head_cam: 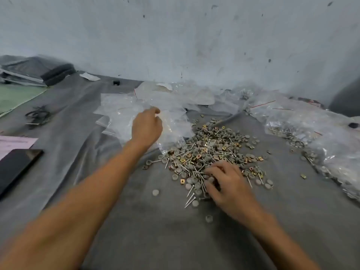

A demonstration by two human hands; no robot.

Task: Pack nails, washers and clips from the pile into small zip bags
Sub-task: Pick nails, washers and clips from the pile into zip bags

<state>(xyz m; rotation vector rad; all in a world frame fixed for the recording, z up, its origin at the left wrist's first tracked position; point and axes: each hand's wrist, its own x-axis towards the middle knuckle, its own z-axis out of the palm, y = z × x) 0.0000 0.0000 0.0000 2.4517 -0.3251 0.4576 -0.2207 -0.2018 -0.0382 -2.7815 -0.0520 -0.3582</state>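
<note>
Position of work: a pile [210,151] of nails, grey washers and brass-coloured clips lies on a grey sheet [155,236], right of centre and short of a marked pale wall [175,36].

Right hand [228,184]: palm down on the near edge of the pile, fingers bent, tips among the nails. Whether it grasps any piece cannot be told; the fingertips are buried in the parts.

Left hand [147,127]: arm stretched forward, hand over a spread of empty clear zip bags [120,110] lying just behind and left of the pile. Fingers are bent downward toward the plastic. The hand is blurred, so it cannot be told whether it grasps a bag or merely touches one.

Filled bags [303,125], showing nails and washers through the plastic, are heaped to the right of the pile, along the wall side.

A stray washer [155,192] lies apart, near the pile's left edge.

At the far left: a dark flat slab [17,164] partly over a pink sheet of paper [13,142].
</note>
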